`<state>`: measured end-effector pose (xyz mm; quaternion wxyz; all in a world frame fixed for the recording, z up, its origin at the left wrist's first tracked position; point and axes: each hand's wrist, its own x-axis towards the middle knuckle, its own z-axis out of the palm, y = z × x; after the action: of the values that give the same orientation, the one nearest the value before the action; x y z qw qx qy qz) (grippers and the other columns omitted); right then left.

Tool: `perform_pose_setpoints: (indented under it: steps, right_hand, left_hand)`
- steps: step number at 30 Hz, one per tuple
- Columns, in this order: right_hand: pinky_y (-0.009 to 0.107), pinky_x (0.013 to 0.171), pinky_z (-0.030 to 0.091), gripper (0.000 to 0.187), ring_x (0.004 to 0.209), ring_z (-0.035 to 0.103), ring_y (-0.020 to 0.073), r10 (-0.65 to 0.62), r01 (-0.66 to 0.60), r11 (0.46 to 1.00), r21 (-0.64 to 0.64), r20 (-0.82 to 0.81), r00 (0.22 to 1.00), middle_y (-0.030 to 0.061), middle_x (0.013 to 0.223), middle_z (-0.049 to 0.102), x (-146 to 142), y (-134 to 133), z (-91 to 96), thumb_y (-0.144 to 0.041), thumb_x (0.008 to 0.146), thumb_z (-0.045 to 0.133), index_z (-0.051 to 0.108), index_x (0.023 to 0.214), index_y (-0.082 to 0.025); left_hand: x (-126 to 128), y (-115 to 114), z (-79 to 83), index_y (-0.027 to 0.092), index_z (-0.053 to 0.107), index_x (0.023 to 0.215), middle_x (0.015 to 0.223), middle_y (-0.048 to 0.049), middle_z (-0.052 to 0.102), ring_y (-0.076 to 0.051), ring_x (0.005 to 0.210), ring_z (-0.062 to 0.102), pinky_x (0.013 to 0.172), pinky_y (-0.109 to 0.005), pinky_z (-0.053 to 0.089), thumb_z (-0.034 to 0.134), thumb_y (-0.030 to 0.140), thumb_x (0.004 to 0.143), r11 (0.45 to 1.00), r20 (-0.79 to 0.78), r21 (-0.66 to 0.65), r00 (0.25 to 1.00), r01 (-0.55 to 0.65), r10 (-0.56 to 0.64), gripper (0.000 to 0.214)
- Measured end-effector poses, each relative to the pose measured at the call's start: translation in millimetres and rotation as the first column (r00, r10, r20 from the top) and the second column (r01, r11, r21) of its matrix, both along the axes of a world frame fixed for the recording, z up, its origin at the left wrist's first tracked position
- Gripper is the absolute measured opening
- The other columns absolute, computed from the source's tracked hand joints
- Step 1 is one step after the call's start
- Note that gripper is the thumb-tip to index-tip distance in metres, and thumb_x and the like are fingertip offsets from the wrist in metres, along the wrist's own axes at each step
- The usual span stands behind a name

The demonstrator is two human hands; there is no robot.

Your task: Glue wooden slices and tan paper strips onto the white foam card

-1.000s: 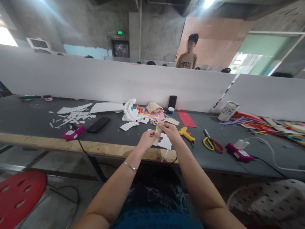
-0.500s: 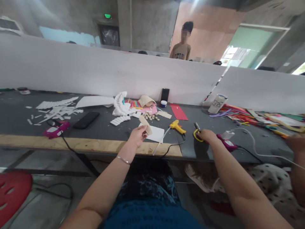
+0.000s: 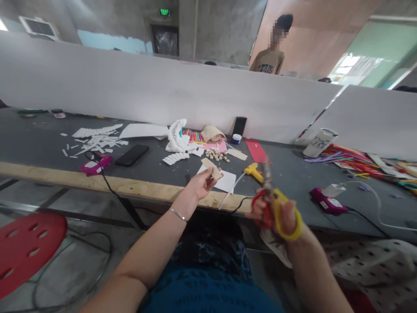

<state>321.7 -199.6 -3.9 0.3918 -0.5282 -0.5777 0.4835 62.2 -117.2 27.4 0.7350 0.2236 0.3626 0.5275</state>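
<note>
Pinched in my left hand is a small beige strip, held above a white sheet near the table's front edge. My right hand grips scissors with one red and one yellow handle loop, raised in front of the table edge and smeared by motion. The scissor blades point away from me, just right of a yellow glue gun. Behind the strip lies a heap of small beige pieces.
White ruffled paper, a red sheet and a blue-lidded jar stand farther back. Power strips lie left and right, with trailing cables. A black phone rests at left. Coloured pipe cleaners spread at right.
My right hand has lifted the scissors off the table and brought them left, toward me. The left hand still holds the beige strip. The view has turned somewhat left.
</note>
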Motion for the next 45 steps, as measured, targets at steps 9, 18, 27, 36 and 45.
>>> perform_pose_setpoints:
  steps: [9,18,27,36,45]
  right_hand:
    - [0.024,0.034,0.03,0.079,0.044,0.036,0.011,0.293,-0.444,0.885,-0.139,-0.575,0.764,-0.0005,0.065,0.042,-87,-46,-8.9,-0.094,0.064,0.036,0.056,0.1,-0.026]
    - [0.023,0.031,0.028,0.076,0.045,0.035,0.0111,0.286,-0.407,0.906,-0.113,-0.544,0.789,-0.0011,0.064,0.042,-89,-42,-7.1,-0.093,0.065,0.04,0.056,0.097,-0.026]
    - [0.027,0.061,0.045,0.047,0.071,0.054,0.0155,0.001,-0.033,0.973,0.226,0.141,0.99,0.0028,0.087,0.06,-31,-3,9.4,-0.057,0.075,0.067,0.057,0.106,-0.022]
    - [0.033,0.075,0.049,0.044,0.077,0.061,0.0203,-0.222,-0.047,0.944,0.327,0.732,0.644,0.0071,0.089,0.066,37,73,-17.0,-0.032,0.073,0.063,0.064,0.115,-0.018]
    - [0.037,0.088,0.046,0.05,0.105,0.062,0.0269,-0.184,-0.062,0.94,0.337,0.649,0.738,0.0119,0.117,0.068,6,78,39.8,-0.053,0.085,0.055,0.063,0.122,-0.021]
  left_hand:
    - [-11,-13,15.6,0.011,0.071,0.093,0.101,-0.0092,0.074,-0.012,0.076,0.072,0.043,-0.01,0.048,0.069,0.024,0.085,0.992,-0.003,0.112,0.999,0.051,-0.051,0.015]
    - [-8,-10,11.3,0.013,0.072,0.092,0.106,-0.0116,0.073,-0.013,0.075,0.071,0.046,-0.013,0.048,0.071,0.031,0.082,0.976,-0.096,0.207,0.994,0.071,-0.053,0.021]
    - [-8,-4,4.0,0.012,0.07,0.096,0.101,-0.0139,0.074,-0.019,0.075,0.071,0.048,-0.021,0.05,0.07,0.043,0.08,0.938,-0.408,0.333,0.912,0.1,0.047,0.035]
    - [-22,9,-1.1,0.011,0.064,0.092,0.091,-0.0123,0.074,-0.015,0.066,0.067,0.051,-0.022,0.051,0.062,0.028,0.084,0.905,-0.662,0.32,0.749,0.281,0.001,0.018]
    - [-24,19,25.3,0.013,0.064,0.072,0.069,-0.0002,0.065,-0.012,0.059,0.056,0.048,-0.019,0.039,0.068,0.021,0.071,0.701,-0.882,0.275,0.464,0.658,-0.089,0.008]
